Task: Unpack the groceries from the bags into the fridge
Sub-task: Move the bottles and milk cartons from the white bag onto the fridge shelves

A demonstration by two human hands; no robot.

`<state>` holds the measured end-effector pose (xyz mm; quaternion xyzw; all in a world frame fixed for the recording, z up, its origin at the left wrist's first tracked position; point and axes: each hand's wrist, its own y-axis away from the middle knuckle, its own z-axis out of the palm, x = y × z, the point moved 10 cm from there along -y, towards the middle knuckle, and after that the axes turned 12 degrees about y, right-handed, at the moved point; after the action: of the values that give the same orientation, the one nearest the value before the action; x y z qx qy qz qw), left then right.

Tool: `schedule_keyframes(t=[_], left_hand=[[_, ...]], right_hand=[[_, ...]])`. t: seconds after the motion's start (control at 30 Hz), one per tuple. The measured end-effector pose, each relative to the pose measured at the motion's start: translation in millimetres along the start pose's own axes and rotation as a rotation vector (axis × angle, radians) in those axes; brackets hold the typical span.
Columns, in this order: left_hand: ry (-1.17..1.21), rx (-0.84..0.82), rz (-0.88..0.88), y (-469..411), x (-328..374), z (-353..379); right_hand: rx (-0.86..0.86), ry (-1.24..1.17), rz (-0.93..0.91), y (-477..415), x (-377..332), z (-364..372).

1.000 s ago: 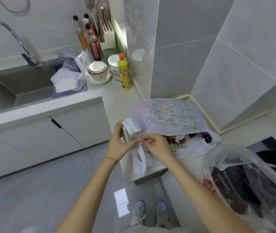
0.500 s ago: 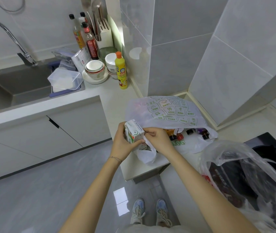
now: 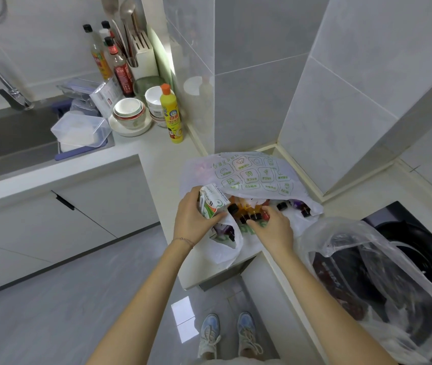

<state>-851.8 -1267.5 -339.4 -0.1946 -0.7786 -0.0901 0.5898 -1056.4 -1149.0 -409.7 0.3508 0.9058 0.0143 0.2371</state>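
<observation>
A white grocery bag (image 3: 251, 175) with green print lies open on the counter corner (image 3: 162, 159). My left hand (image 3: 192, 219) grips a small white and green carton (image 3: 213, 204) at the bag's mouth. My right hand (image 3: 272, 227) reaches into the bag, its fingers on several small dark-capped bottles (image 3: 251, 213) of orange and purple drink. More bottles (image 3: 299, 208) lie at the bag's right side. A second, clear plastic bag (image 3: 373, 275) with dark contents stands to the right. The fridge is not in view.
A sink (image 3: 6, 138) with a tap is at the left, a clear box (image 3: 81, 130) on its rim. Bowls (image 3: 129, 111), a yellow detergent bottle (image 3: 171, 114), sauce bottles (image 3: 120, 67) and a knife block (image 3: 142, 54) crowd the back. A black hob (image 3: 417, 233) is at the right.
My right hand has let go of the bag's handle and moved right into the bag onto the small bottles. My left hand keeps the carton, now closer to the bag's mouth.
</observation>
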Motion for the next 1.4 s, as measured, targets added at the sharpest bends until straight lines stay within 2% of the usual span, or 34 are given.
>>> schedule_keyframes(t=[0.17,0.27,0.33,0.5,0.6,0.7,0.77,1.13,1.4], left_hand=[[0.008,0.004,-0.026,-6,-9,9],[0.048,0.0,-0.066,-5,-17,11],[0.054,-0.01,-0.084,-4,-20,12],[0.073,-0.023,-0.105,-5,-21,16],[0.083,-0.039,-0.102,-6,-18,21],[0.095,-0.053,-0.094,-6,-15,24],[0.103,-0.055,-0.083,-7,-11,27],[0.152,-0.13,-0.034,-10,3,53],[0.184,-0.162,-0.031,-13,13,60]], right_hand=[[-0.223,-0.086,0.066,-14,18,42],[-0.281,-0.269,0.061,-17,13,53],[-0.288,-0.294,0.07,-20,12,57],[-0.172,-0.255,0.101,-28,17,48],[-0.117,-0.308,0.139,-26,20,39],[0.002,-0.31,0.18,-21,28,19],[0.067,-0.295,0.153,-16,28,1],[0.397,-0.537,-0.012,1,24,-88],[0.433,-0.403,-0.107,5,0,-119]])
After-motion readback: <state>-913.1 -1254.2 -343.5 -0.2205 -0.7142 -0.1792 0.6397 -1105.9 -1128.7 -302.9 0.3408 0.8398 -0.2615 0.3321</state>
